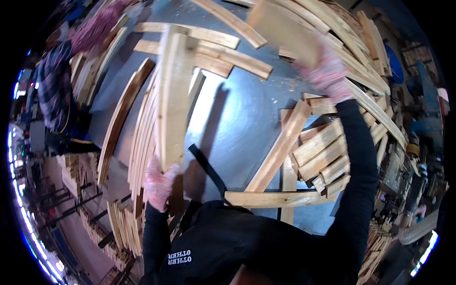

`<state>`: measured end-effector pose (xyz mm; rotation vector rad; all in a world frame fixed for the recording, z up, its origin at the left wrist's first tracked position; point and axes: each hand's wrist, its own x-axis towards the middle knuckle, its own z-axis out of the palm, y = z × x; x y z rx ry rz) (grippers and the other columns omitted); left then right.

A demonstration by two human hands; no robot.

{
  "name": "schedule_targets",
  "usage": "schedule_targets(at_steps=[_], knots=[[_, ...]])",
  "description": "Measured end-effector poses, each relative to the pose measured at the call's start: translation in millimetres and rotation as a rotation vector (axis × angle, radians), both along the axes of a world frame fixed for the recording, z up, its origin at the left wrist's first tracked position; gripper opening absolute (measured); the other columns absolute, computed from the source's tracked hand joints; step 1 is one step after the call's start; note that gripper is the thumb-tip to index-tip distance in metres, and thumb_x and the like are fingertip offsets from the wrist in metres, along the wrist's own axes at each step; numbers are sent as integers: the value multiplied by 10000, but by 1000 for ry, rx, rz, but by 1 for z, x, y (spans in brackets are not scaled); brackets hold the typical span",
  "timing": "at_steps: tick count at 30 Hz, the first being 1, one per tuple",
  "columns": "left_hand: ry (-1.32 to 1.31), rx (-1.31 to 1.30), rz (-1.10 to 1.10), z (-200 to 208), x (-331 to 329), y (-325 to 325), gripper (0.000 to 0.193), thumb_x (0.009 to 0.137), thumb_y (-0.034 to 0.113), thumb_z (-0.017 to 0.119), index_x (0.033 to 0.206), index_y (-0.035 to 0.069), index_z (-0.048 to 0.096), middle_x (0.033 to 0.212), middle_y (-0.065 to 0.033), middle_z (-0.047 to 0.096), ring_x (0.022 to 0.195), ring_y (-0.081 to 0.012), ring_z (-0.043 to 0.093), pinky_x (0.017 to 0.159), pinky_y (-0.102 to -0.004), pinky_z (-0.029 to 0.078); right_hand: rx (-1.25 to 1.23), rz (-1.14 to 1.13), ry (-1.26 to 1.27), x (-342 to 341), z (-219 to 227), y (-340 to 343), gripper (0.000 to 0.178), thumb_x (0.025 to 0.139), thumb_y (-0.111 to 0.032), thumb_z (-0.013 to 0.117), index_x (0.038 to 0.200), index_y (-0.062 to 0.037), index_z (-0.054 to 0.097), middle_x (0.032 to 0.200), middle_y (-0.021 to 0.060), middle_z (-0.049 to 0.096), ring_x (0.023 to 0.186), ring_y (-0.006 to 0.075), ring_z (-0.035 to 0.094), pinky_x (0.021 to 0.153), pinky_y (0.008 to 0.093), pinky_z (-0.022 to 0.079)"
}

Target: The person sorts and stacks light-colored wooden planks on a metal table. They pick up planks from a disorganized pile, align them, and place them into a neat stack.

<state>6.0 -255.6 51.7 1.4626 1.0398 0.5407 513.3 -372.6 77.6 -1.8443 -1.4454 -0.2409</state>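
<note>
My left hand (160, 184), in a pink and white knit glove, is closed round the near end of pale wooden boards (173, 102) that stick up and away from me. Beside them, a row of thin wooden strips (144, 128) leans at the table's left edge. At the far right, my right hand (327, 73) wears a matching glove and grips a wide wooden board (285, 32), which is smeared by motion. Under that board a small wooden end (287, 53) shows on the metal table (247, 123).
Several boards (213, 45) lie across the far table. A pile of short wood pieces (323, 147) and a long board (280, 198) sit at the near right. A co-worker's gloved hand (97, 28) is at the far left, by more boards. Long planks (351, 59) are stacked along the right.
</note>
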Motion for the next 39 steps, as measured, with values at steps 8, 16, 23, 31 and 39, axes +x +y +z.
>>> schedule_targets(at_steps=[8, 16, 23, 31, 39], knots=[[620, 4, -249, -71, -17, -17, 584, 827, 415, 766, 1279, 81, 606, 1078, -193, 721, 1031, -330, 692, 907, -430, 517, 108, 553, 1398, -35, 44, 34, 596, 909, -403, 727, 1248, 50, 538, 1003, 168, 676, 955, 287, 698, 893, 394, 597], [677, 323, -379, -91, -20, 2, 575, 965, 529, 540, 1321, 79, 544, 1142, -229, 692, 1080, -423, 647, 930, -480, 497, 229, -146, 1956, -274, -230, 79, 655, 884, -390, 773, 1295, 64, 538, 1135, 225, 641, 1019, 375, 665, 896, 426, 564], [738, 210, -454, -84, -7, -13, 1149, 742, 608, 782, 1563, -2, 258, 1484, -279, 461, 1381, -389, 457, 1134, -413, 381, -814, -299, 816, -285, -156, 70, 954, 939, -771, 377, 1206, 113, 617, 1193, 365, 630, 1206, 495, 575, 1025, 481, 449], [672, 172, -501, -109, -15, 26, 892, 821, 447, 703, 1504, -28, 381, 1347, -290, 584, 1255, -391, 582, 1048, -413, 463, -658, -473, 1013, -304, -215, 12, 866, 938, -756, 409, 1050, 72, 634, 856, 235, 698, 822, 375, 716, 865, 443, 526], [326, 113, -529, -103, -9, 54, 465, 842, 248, 687, 1174, -61, 586, 969, -231, 678, 906, -336, 681, 812, -405, 549, -688, -575, 1064, -332, -131, -24, 765, 962, -660, 478, 972, 85, 652, 716, 210, 678, 619, 320, 708, 683, 418, 561]])
